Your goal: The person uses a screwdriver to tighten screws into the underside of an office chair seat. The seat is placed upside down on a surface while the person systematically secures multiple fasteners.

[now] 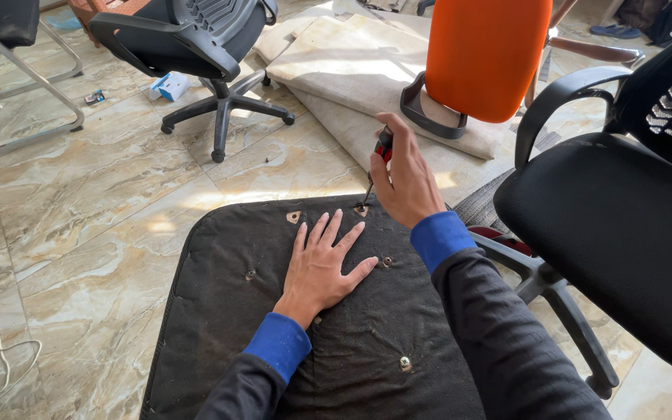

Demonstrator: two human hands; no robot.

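A black fabric-covered seat panel (pixel 219 311) lies upside down in front of me, with several small screw holes and metal fittings in it. My left hand (pixel 322 264) rests flat on the panel, fingers spread. My right hand (pixel 404 175) grips a red-and-black screwdriver (pixel 383 148), held upright, its tip set into a fitting (pixel 361 208) at the panel's far edge. Another fitting (pixel 294 217) sits just left of it, and a screw (pixel 404 362) shows near my right sleeve.
A black office chair (pixel 624 218) stands close on the right, its base legs (pixel 554 295) beside the panel. Another black swivel chair (pixel 204 47) stands at the back left. An orange chair back (pixel 485 54) and beige cushions (pixel 351 70) lie behind. A white cord (pixel 1 350) trails on the marble floor.
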